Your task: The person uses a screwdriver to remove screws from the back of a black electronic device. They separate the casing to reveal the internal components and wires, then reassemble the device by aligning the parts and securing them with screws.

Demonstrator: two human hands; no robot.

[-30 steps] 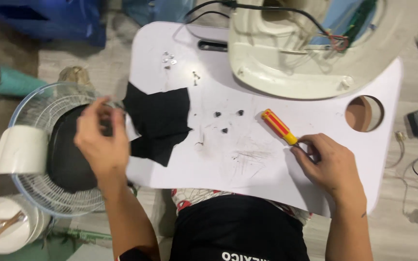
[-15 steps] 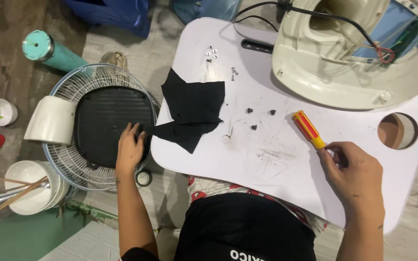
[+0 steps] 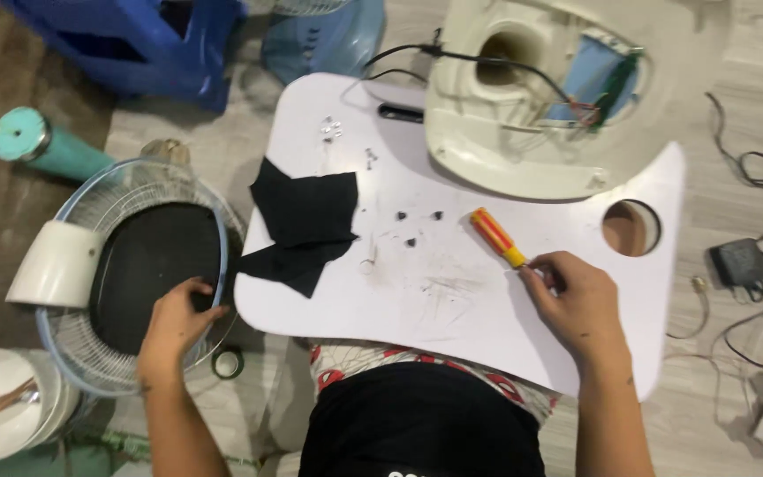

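Note:
My left hand [image 3: 175, 323] reaches down to the floor and grips the rim of a round fan grille [image 3: 90, 231] with a black disc [image 3: 150, 265] inside it. My right hand [image 3: 576, 300] rests on the white lap table [image 3: 452, 300], its fingers closed on the tip end of a red and yellow screwdriver [image 3: 496, 237]. A black cloth [image 3: 302, 221] lies on the table's left side, partly hanging over the edge. A few small dark screws [image 3: 417, 225] lie in the middle of the table.
An opened cream fan base [image 3: 540, 97] with wires and a blue part sits at the table's far side. A white cylinder [image 3: 56, 263] lies on the grille. A teal bottle [image 3: 41, 146], white bowl with chopsticks [image 3: 2, 415], tape roll [image 3: 227, 360], power adapter [image 3: 739, 262].
My left hand has come down from above the grille, first onto the black disc, then to the grille's rim near the table. The right hand stays at the screwdriver. The view shifted.

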